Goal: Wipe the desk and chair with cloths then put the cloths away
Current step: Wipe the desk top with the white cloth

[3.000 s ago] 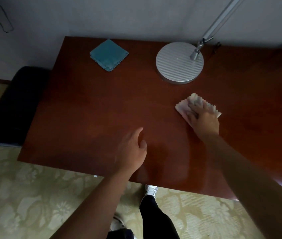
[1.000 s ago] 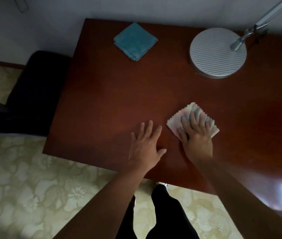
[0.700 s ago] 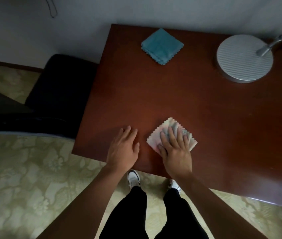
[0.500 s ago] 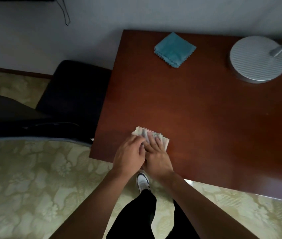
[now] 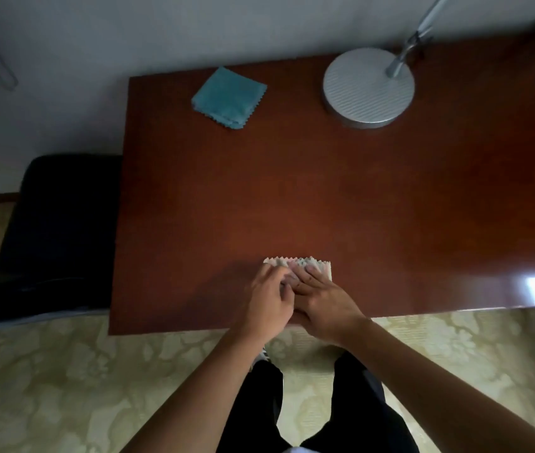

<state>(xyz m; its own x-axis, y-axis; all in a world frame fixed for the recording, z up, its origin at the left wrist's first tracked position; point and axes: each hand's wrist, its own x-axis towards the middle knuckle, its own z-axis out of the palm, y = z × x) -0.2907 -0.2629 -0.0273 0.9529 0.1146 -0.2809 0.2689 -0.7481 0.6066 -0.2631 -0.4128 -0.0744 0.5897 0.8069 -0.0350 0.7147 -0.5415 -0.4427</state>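
Fingers [image 5: 308, 277] of both hands lie flat and spread on a pale folded cloth [image 5: 299, 263] near the front edge of a reddish wooden bench [image 5: 292, 197]. The left hand [image 5: 267, 305] and right hand [image 5: 323, 304] touch. A teal cloth [image 5: 228, 98] lies at the back, beside a round lamp base [image 5: 368, 88]. A dark chair [image 5: 60, 220] stands left.

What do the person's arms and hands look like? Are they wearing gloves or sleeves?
No gloves and no sleeves show. The left hand and the right hand are bare, and both forearms are bare all the way to the picture's bottom edge. No watch, ring or bracelet shows, though the light is dim.
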